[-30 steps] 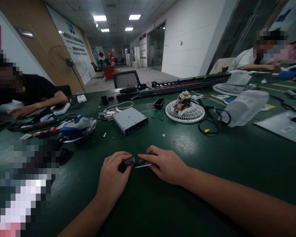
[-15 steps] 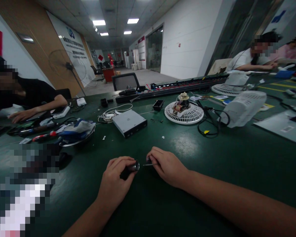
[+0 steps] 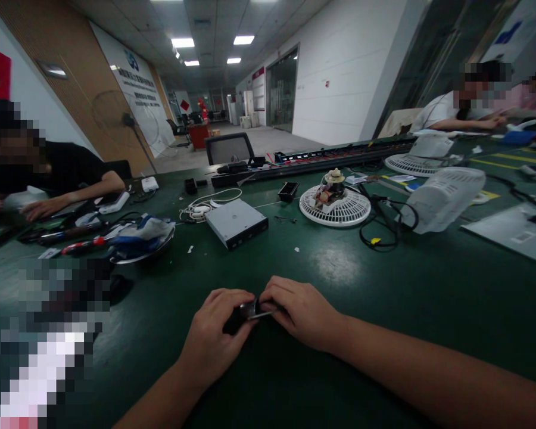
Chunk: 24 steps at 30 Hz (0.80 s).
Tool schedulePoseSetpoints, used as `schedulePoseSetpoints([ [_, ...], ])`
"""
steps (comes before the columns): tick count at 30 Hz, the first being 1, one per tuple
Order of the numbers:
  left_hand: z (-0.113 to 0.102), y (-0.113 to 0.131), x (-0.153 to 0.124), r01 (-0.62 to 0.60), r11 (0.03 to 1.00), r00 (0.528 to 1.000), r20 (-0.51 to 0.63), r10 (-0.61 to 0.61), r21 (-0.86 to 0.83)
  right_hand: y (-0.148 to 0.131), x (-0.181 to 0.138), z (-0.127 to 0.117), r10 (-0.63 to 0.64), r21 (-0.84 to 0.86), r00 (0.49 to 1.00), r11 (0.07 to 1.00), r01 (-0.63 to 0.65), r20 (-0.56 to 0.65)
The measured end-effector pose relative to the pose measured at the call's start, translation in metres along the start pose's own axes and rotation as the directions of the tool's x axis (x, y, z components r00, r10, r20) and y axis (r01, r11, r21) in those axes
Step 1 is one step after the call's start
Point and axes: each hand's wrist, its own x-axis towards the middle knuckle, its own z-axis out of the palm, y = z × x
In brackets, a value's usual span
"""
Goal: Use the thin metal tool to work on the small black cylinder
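My left hand [image 3: 217,333] is closed, its thumb and fingers gripping a small shiny metal cylinder [image 3: 247,309] whose end faces right. My right hand [image 3: 297,310] is closed too, pinching a thin metal strip [image 3: 259,315] that reaches left along the cylinder's open end. A small dark part held with the strip is mostly hidden by my fingers, so its kind is unclear. Both hands are close together, just above the green table [image 3: 259,381], and the two metal pieces meet or nearly touch.
Beyond my hands lie a grey disc drive [image 3: 236,220], a white fan grille with motor [image 3: 335,205] and a small black tray [image 3: 288,190]. A bowl with blue cloth [image 3: 147,238] is to the left. People sit at both sides; a white housing [image 3: 444,199] is right.
My hands have come together, closing the gap between the metal cylinder and the strip. The strip now lies against or right by the cylinder's end. The camera view has shifted slightly.
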Motion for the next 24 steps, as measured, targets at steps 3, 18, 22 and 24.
schedulePoseSetpoints([
  [3, -0.0003, 0.0004, -0.001, -0.011, 0.999, 1.0, -0.005, 0.011, -0.047, 0.002, -0.0009, 0.0031, -0.048, -0.007, 0.997, 0.999, 0.048, -0.056],
  [18, -0.0013, 0.0014, -0.0011, -0.075, 0.992, 0.997, 0.018, 0.078, -0.105, 0.0089, -0.0038, 0.0012, -0.141, 0.196, 0.972, 0.964, 0.178, -0.189],
  [22, 0.0004, 0.0038, -0.0004, -0.115, 0.986, 0.992, 0.041, 0.121, -0.124, 0.0055, -0.0031, 0.0031, -0.062, 0.274, 0.982, 0.955, 0.11, -0.179],
  [24, 0.001, 0.0041, -0.0011, -0.128, 0.983, 0.99, 0.041, 0.134, -0.131, 0.0045, -0.0029, 0.0042, -0.039, 0.321, 0.984, 0.943, 0.094, -0.172],
])
